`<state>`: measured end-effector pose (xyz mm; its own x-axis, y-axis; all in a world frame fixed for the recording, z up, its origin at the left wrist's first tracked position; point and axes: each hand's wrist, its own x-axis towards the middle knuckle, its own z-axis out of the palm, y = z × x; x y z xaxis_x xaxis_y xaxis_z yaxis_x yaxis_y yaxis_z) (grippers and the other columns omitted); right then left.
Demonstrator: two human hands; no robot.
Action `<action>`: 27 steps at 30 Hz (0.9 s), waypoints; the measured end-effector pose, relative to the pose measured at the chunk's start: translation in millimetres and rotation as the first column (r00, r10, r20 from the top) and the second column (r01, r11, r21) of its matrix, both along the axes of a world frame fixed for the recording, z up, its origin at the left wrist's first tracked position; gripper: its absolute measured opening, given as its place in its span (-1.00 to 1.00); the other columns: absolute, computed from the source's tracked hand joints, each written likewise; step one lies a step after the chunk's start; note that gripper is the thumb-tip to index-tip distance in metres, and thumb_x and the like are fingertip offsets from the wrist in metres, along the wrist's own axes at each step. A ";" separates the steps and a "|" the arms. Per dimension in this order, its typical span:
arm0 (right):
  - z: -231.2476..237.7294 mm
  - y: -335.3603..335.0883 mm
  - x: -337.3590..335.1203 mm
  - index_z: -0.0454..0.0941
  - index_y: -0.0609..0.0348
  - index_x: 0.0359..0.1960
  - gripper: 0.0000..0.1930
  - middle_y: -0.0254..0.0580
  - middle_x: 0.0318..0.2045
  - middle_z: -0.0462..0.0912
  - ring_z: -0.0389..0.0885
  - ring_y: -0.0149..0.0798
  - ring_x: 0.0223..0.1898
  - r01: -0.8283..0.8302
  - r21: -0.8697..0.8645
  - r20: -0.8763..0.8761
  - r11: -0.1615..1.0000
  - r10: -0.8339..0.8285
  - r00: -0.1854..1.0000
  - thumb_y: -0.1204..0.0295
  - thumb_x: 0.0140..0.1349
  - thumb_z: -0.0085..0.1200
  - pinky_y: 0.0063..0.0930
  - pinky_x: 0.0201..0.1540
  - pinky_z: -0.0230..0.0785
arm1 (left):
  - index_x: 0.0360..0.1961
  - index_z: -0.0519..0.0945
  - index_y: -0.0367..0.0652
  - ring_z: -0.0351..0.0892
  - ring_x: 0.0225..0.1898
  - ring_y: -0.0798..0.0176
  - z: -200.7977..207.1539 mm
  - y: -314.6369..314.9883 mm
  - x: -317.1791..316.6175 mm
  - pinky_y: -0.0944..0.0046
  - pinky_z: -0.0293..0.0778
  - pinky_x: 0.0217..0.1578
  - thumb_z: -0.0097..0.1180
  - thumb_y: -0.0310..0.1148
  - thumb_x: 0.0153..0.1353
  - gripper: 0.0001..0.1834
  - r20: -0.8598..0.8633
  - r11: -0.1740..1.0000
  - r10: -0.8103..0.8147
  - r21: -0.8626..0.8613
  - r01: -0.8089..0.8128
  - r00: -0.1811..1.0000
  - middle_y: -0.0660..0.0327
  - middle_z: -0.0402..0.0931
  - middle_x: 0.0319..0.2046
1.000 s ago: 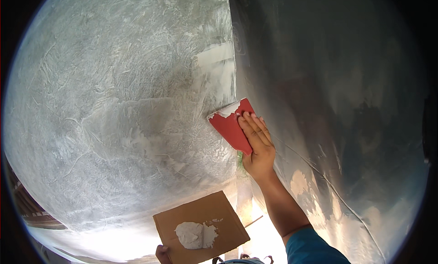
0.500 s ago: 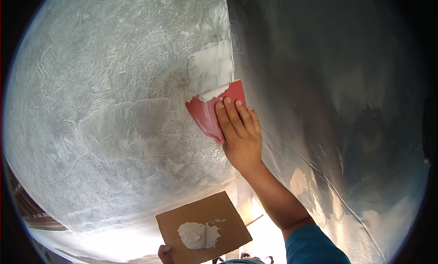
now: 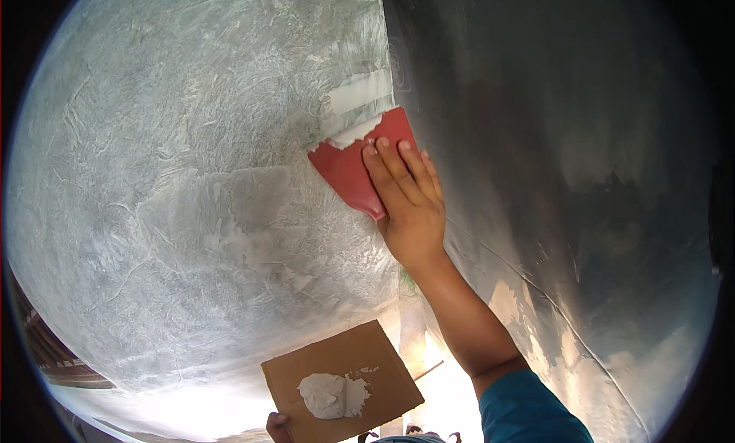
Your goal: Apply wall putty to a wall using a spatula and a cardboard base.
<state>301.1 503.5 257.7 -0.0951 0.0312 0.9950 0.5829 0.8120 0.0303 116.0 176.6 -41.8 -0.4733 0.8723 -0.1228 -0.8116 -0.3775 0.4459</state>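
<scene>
My right hand (image 3: 409,194) presses a red putty spreader (image 3: 348,175) against the grey wall (image 3: 199,121), close to a vertical corner. White putty (image 3: 354,135) clings along the spreader's upper edge. Directly above it, a pale smooth patch of putty (image 3: 360,93) covers part of the wall. Low in the view, my left hand (image 3: 279,426) grips the left edge of a brown cardboard sheet (image 3: 314,356), with only some fingers showing. On the cardboard lies a mound of white putty (image 3: 325,395), with thin smears at its right.
Right of the corner, a darker, shinier wall (image 3: 551,137) stretches away, with a thin diagonal line (image 3: 559,309) running down it. Brown slatted material (image 3: 65,359) shows at the lower left rim. Bright light falls across the bottom.
My right hand has slid the spreader upward along the wall, covering the lower part of the pale patch. The cardboard and my left hand have stayed almost in place.
</scene>
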 end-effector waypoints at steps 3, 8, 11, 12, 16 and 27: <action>-49.1 -16.5 10.2 0.60 0.04 0.18 -0.41 -0.30 0.23 0.57 0.43 -0.10 0.31 -0.074 -0.072 0.011 0.995 0.075 0.997 0.61 0.01 0.19 -0.05 0.37 0.23 | 0.33 0.30 -0.32 0.48 0.20 -0.22 -0.8 0.2 -1.5 -0.14 0.43 0.23 -0.09 -0.11 0.03 -0.18 -0.004 1.000 0.005 0.017 -0.005 1.000 -0.15 0.43 0.22; -35.0 -26.9 36.9 0.69 0.22 -0.05 -0.57 -0.03 -0.05 0.73 0.65 -0.01 0.09 -0.411 -0.077 -0.299 0.908 0.372 0.879 0.73 0.00 0.03 -0.25 0.22 0.42 | 0.33 0.31 -0.33 0.48 0.20 -0.22 -2.3 1.3 -5.5 -0.14 0.43 0.23 -0.09 -0.12 0.03 -0.19 -0.014 0.999 0.026 0.034 -0.026 1.000 -0.15 0.43 0.22; 21.8 -4.0 44.7 0.67 0.28 -0.14 -0.68 -0.09 -0.16 0.73 0.67 -0.23 -0.05 -0.606 -0.037 -0.500 0.794 0.511 0.699 0.73 0.10 -0.03 -0.45 0.10 0.41 | 0.33 0.31 -0.33 0.48 0.20 -0.22 -2.1 1.2 -1.6 -0.13 0.43 0.23 -0.09 -0.12 0.03 -0.19 -0.009 1.000 0.009 0.030 -0.009 1.000 -0.16 0.43 0.22; 38.5 2.0 42.6 0.66 0.30 -0.16 -0.71 -0.15 -0.21 0.72 0.65 -0.32 -0.10 -0.678 -0.044 -0.579 0.734 0.534 0.616 0.71 0.14 -0.05 -0.51 0.04 0.41 | 0.33 0.31 -0.33 0.48 0.20 -0.22 -2.8 1.7 -0.6 -0.13 0.43 0.23 -0.09 -0.12 0.03 -0.19 -0.006 1.000 0.004 0.029 -0.004 1.000 -0.16 0.43 0.22; 74.0 24.5 37.5 0.66 0.30 -0.16 -0.75 -0.26 -0.27 0.69 0.60 -0.45 -0.19 -0.770 -0.075 -0.623 0.634 0.573 0.533 0.67 0.21 -0.06 -0.58 -0.04 0.38 | 0.33 0.31 -0.34 0.48 0.20 -0.23 -5.6 2.3 2.0 -0.13 0.43 0.23 -0.10 -0.12 0.04 -0.19 0.002 0.999 0.010 0.038 -0.010 1.000 -0.16 0.43 0.23; -7.5 37.6 48.7 0.63 0.40 -0.15 -0.69 -0.17 -0.29 0.68 0.62 -0.37 -0.17 -0.936 -0.174 -0.742 0.306 0.584 0.329 0.72 0.12 -0.12 -0.52 0.00 0.40 | 0.33 0.31 -0.35 0.47 0.20 -0.24 -9.8 5.5 1.3 -0.12 0.42 0.24 -0.10 -0.13 0.05 -0.20 0.011 0.998 0.013 0.069 -0.013 1.000 -0.17 0.43 0.23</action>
